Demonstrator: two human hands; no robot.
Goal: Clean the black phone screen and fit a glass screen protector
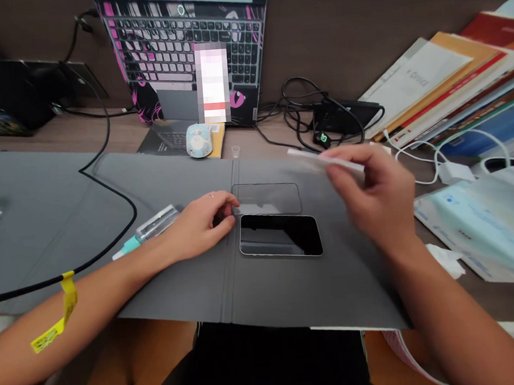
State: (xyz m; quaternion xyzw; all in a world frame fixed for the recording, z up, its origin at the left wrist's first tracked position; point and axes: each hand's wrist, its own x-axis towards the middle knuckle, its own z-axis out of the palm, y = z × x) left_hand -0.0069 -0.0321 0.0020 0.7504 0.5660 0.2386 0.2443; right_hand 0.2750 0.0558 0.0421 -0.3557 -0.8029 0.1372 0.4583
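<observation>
Head view: a thin white strip [308, 156] is pinched between the thumb and fingers of the right hand [377, 187] and is held above the grey mat [273, 294]. The left hand [208, 219] is positioned at the left end of a clear sheet [275, 195] with a dark border. Its fingers are curled, with a narrow gap at the thumb; whether the sheet is gripped cannot be told. A phone [282, 237] is laid flat, screen up, on the near side of the sheet. A clear bottle [159, 221] with a teal end is located beside the left forearm. The mat is supported by a wooden counter [118, 130], at whose rear a laptop [177, 98] is placed.
</observation>
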